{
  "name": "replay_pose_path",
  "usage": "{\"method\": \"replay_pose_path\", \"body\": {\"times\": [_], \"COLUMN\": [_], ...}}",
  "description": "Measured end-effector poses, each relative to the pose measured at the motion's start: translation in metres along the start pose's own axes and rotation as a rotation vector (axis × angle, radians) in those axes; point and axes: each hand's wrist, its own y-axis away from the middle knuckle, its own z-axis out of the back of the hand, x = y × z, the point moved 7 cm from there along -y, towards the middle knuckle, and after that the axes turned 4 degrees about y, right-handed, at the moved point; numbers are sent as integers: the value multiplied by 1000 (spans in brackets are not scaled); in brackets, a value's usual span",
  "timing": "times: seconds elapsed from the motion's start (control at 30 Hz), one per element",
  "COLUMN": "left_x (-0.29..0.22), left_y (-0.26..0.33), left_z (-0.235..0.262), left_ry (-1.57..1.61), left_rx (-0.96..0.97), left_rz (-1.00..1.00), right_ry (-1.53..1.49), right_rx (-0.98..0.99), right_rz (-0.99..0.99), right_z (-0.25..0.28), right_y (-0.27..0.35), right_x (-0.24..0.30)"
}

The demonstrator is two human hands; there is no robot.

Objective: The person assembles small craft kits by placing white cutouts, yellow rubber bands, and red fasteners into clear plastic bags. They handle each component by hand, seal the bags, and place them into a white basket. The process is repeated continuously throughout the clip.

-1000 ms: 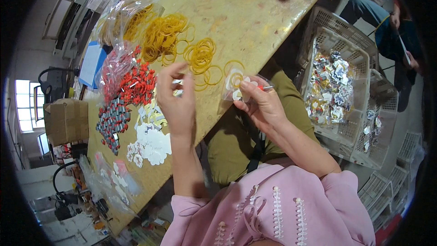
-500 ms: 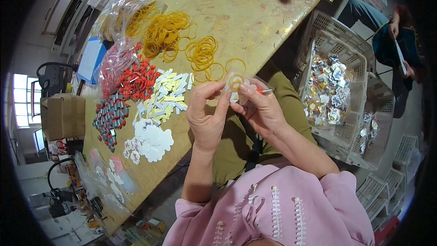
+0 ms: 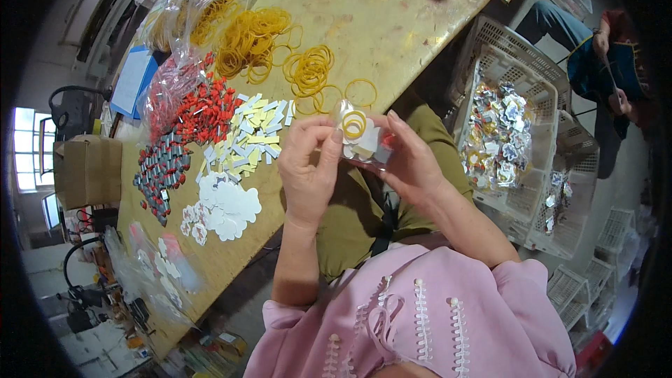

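A small clear plastic bag (image 3: 365, 152) is held up between my two hands over my lap, by the table's edge. Inside it show a yellow rubber band (image 3: 354, 124), white card pieces and something red at the right side. My left hand (image 3: 308, 171) pinches the bag's left side between thumb and fingers. On the other side, my right hand (image 3: 414, 161) supports the bag, its thumb raised along the edge and its fingers partly hidden behind. Nearest on the table lie loose yellow rubber bands (image 3: 311, 70).
Piles of red-tipped parts (image 3: 208, 108), pale yellow strips (image 3: 248, 133), grey-and-red parts (image 3: 162, 171) and white flower-shaped cards (image 3: 227, 206) cover the table's left. At right, a plastic crate (image 3: 551, 147) holds filled bags. Another person (image 3: 595, 63) sits beyond it.
Items that were partly outside the bag at my right fingers, a red-tipped one among them, now show inside it. My right hand has opened somewhat around the bag, and both hands shifted slightly left.
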Motion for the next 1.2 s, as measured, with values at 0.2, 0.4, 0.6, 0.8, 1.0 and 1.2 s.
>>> {"method": "replay_pose_path", "body": {"times": [0.2, 0.4, 0.6, 0.8, 1.0, 1.2], "left_x": [20, 13, 29, 38, 40, 38], "left_y": [8, 6, 17, 22, 26, 32], "left_z": [-5, -7, -8, 0, 4, 3], "left_ry": [340, 470, 526, 655, 670, 655], "left_rx": [-16, -64, -21, -109, -200, -226], "left_rz": [381, 308, 465, 534, 490, 460], "right_ry": [241, 232, 98, 168, 428, 468], "right_rx": [-63, -97, -78, -87, -66, -49], "right_rz": [49, 24, -114, -183, -62, 66], "right_z": [12, 20, 19, 15, 23, 24], "right_y": [0, -1, 2, 9, 17, 19], "right_x": [10, 3, 5, 4, 1, 5]}}
